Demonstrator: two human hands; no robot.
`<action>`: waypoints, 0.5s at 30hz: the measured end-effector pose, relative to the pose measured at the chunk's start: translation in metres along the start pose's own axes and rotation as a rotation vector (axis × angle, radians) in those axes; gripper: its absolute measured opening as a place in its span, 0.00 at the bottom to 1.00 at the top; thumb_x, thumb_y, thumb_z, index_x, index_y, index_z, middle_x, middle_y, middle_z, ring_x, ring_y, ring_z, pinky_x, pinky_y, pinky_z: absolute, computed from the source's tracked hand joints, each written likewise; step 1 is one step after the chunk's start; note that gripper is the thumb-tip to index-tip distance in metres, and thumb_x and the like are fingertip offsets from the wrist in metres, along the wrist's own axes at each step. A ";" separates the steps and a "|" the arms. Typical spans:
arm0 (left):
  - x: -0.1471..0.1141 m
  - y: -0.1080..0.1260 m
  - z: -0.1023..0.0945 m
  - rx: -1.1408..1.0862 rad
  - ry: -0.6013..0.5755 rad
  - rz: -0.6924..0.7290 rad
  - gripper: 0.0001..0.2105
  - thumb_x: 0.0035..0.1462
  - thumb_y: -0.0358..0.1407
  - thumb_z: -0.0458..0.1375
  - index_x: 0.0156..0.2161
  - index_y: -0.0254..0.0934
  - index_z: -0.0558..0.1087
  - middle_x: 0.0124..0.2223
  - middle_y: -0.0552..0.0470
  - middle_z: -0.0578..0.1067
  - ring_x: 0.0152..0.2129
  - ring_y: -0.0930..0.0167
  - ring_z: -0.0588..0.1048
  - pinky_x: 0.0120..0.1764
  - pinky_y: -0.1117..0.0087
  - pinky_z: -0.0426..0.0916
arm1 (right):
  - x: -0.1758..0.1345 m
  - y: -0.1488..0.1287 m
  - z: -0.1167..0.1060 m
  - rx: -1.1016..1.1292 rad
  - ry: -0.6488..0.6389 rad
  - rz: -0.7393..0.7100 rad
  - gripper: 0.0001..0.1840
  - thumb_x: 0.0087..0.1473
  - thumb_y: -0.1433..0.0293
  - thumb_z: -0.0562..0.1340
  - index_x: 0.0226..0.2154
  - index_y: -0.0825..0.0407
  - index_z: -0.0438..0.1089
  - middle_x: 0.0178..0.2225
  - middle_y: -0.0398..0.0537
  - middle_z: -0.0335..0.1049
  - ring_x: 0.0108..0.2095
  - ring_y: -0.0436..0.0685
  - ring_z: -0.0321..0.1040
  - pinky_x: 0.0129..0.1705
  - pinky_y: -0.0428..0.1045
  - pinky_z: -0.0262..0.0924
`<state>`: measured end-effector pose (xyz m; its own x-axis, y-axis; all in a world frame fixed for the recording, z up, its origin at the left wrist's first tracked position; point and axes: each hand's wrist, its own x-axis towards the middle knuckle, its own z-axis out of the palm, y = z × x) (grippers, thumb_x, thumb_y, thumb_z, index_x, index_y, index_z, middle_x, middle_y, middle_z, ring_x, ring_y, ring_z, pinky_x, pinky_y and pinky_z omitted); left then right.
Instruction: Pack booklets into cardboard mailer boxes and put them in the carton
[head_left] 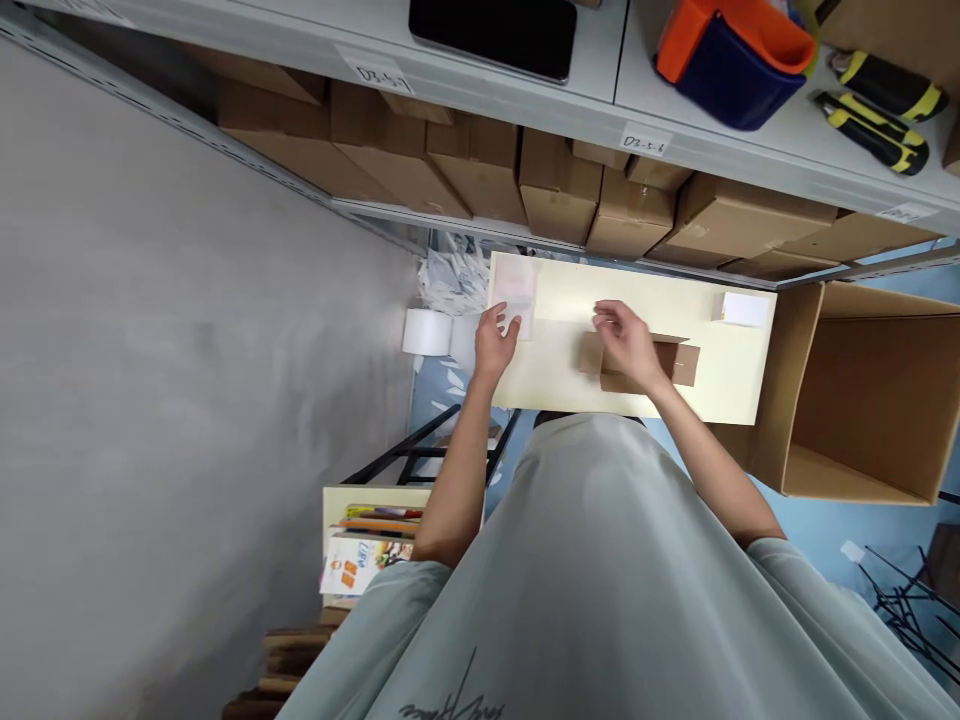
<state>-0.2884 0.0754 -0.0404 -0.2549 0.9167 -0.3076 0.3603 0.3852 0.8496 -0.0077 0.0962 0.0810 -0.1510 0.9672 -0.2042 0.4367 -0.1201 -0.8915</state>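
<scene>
A pale table (547,385) stretches out in front of me. At its left end my left hand (495,345) is over a thin, pinkish, see-through sheet or bag (517,280), with thumb and fingers apart and nothing visible between them. Whether it touches the sheet I cannot tell. My right hand (627,342) hovers above a small open cardboard box (622,383), partly covering it. Its fingers are loosely bent and apart, holding nothing that I can see. The box's end flaps stand out to both sides. A small white box (744,309) rests at the table's right end.
Above the table's far edge runs a shelf (517,110) bearing a phone (495,35), an orange-and-blue holder (735,60) and box cutters (874,130). Cardboard boxes (562,185) line the level below. A large open carton (870,400) stands right; white rolls (427,332) sit left.
</scene>
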 end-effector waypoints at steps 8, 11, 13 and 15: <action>0.067 -0.053 0.004 0.046 -0.048 -0.155 0.24 0.63 0.44 0.67 0.61 0.37 0.76 0.63 0.35 0.77 0.63 0.54 0.76 0.67 0.48 0.71 | 0.098 0.062 0.147 -0.006 -0.197 0.527 0.19 0.63 0.64 0.68 0.54 0.53 0.73 0.59 0.64 0.77 0.57 0.66 0.77 0.66 0.62 0.67; 0.072 -0.064 0.006 0.071 -0.038 -0.171 0.23 0.62 0.40 0.65 0.61 0.37 0.76 0.64 0.35 0.76 0.65 0.54 0.74 0.69 0.48 0.69 | 0.110 0.076 0.175 0.026 -0.162 0.563 0.22 0.63 0.64 0.65 0.57 0.53 0.71 0.60 0.63 0.77 0.59 0.65 0.75 0.67 0.62 0.66; 0.073 -0.066 0.005 0.027 -0.022 -0.213 0.21 0.62 0.38 0.64 0.60 0.38 0.76 0.64 0.35 0.76 0.63 0.56 0.75 0.68 0.50 0.70 | 0.114 0.080 0.185 0.037 -0.137 0.570 0.21 0.63 0.62 0.65 0.56 0.52 0.71 0.57 0.60 0.78 0.57 0.65 0.77 0.65 0.61 0.68; 0.073 -0.066 0.002 -0.032 -0.018 -0.255 0.20 0.62 0.39 0.63 0.58 0.38 0.77 0.60 0.37 0.78 0.58 0.57 0.78 0.66 0.51 0.72 | 0.116 0.082 0.192 0.048 -0.117 0.603 0.19 0.62 0.59 0.67 0.51 0.52 0.73 0.51 0.59 0.79 0.53 0.65 0.78 0.61 0.60 0.71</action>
<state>-0.3293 0.1174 -0.1197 -0.3178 0.7922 -0.5210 0.2576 0.6009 0.7566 -0.1594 0.1553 -0.0934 0.0128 0.6956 -0.7183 0.4356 -0.6505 -0.6221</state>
